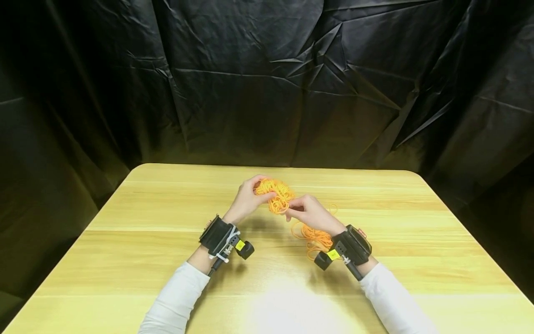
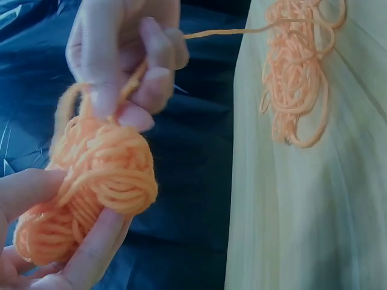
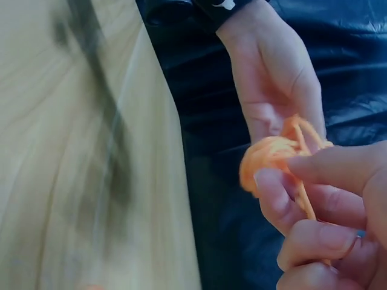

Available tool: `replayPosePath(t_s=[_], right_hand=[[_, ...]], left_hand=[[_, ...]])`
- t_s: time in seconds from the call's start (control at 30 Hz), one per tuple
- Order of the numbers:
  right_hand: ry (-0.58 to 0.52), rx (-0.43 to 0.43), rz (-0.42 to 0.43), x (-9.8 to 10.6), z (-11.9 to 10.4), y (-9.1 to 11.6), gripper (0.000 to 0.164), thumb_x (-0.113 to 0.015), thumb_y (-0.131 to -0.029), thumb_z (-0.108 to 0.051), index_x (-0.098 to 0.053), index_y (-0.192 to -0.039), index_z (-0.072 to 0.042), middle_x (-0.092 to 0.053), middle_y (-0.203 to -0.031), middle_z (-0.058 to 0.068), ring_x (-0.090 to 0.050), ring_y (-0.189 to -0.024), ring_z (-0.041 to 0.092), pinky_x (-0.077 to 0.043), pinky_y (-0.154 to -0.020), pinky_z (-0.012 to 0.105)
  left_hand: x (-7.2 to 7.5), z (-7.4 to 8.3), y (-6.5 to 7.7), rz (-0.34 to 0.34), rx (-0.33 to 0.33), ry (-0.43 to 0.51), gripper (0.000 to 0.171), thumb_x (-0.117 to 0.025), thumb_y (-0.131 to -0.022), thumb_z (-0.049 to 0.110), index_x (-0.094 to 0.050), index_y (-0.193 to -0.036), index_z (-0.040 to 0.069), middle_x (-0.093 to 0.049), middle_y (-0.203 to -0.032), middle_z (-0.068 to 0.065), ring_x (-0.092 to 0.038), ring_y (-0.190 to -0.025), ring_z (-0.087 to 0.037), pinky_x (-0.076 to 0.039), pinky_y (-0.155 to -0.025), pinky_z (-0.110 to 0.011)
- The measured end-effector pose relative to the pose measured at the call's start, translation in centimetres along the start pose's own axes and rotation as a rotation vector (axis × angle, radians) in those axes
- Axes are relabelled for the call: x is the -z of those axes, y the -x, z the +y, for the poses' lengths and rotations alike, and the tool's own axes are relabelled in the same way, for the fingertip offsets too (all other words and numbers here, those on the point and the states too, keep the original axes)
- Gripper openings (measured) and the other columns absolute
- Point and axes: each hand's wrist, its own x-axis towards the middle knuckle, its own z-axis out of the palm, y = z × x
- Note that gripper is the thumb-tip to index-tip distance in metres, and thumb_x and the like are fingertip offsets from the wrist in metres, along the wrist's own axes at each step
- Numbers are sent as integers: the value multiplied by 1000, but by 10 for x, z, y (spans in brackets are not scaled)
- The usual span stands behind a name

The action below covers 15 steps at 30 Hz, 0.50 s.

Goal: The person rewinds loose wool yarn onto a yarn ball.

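An orange ball of yarn (image 1: 278,190) is held above the table by my left hand (image 1: 247,200), its thumb and fingers curled round the bundle. In the left wrist view the ball (image 2: 115,175) shows overlapping wound strands. My right hand (image 1: 310,212) pinches a strand of the yarn at the ball's right side. From the right hand that strand (image 2: 224,32) runs across to a loose orange heap of yarn (image 1: 316,237) on the table, partly hidden under the right wrist. In the right wrist view, the right fingers (image 3: 326,163) cover part of the ball.
The light wooden table (image 1: 137,246) spreads under both arms, with rounded far corners. A creased black sheet (image 1: 233,102) hangs behind it. Each wrist carries a black strap with a small camera, the left camera (image 1: 244,249) and the right camera (image 1: 323,260).
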Motion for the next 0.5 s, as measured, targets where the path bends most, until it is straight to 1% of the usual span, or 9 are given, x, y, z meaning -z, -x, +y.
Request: replayPosePath(t_s=[0.13,0.23,0.37,0.5], right_hand=[[26,24,-33,2,-8,-1,20,-57,-87,-19,-65,-72,-7,-58,-63,-4,-36,-49,6,-27,-45,19],[28,29,-55,5,-15,-2,19,-59,-86,-21,-66,-74,-8,-59,-63,-4,-39,-50,7,-28,-45,19],[8,39,-60,11,-25,-4,17,-59,-86,-20,-67,-78,-6,-60,-67,-1,-43,-53,11,-30,-47,20],[-12,59,-37,17,-30,-5,16,-59,-86,-18,-68,-84,-4,-62,-70,2,-50,-60,16,-41,-55,21]], left_hand=[[-1,0,1,27,-5,-35,36,-70,-75,4,-55,-107,0,-60,-99,-16,-55,-81,-20,-50,-68,-25],[-2,1,2,29,-13,-63,34,-70,-74,4,-55,-105,1,-59,-98,-15,-54,-81,-20,-48,-66,-23],[-2,0,3,-19,-40,-81,32,-69,-76,7,-55,-105,4,-58,-98,-13,-52,-78,-19,-45,-62,-22],[-2,0,3,-93,-62,-55,29,-65,-80,10,-54,-106,4,-58,-96,-12,-53,-76,-17,-46,-62,-23]])
